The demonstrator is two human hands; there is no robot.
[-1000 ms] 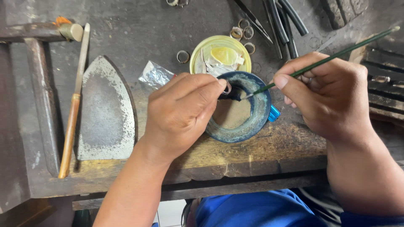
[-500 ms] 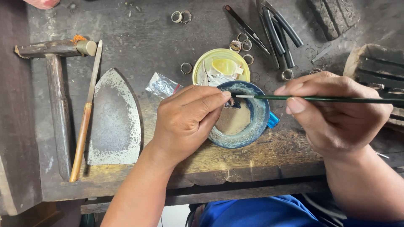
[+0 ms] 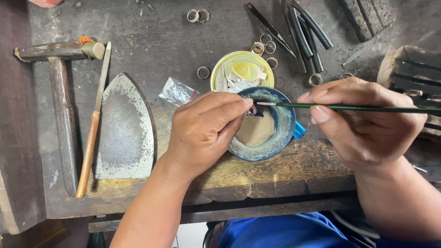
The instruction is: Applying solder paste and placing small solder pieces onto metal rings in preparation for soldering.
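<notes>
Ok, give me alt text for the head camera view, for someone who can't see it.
Over a worn wooden workbench, the left hand pinches a small metal ring above a blue bowl while the right hand touches a thin green brush to it. A hammer, a flat metal plate and loose rings lie around.

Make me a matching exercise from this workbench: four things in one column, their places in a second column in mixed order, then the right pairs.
Things
1. brush
2. hammer
3. yellow dish
4. small ring

Places
A. far left of the bench
B. pinched in the left hand over the blue bowl
C. held in the right hand
D. just behind the blue bowl

Pairs: 1-C, 2-A, 3-D, 4-B
</notes>
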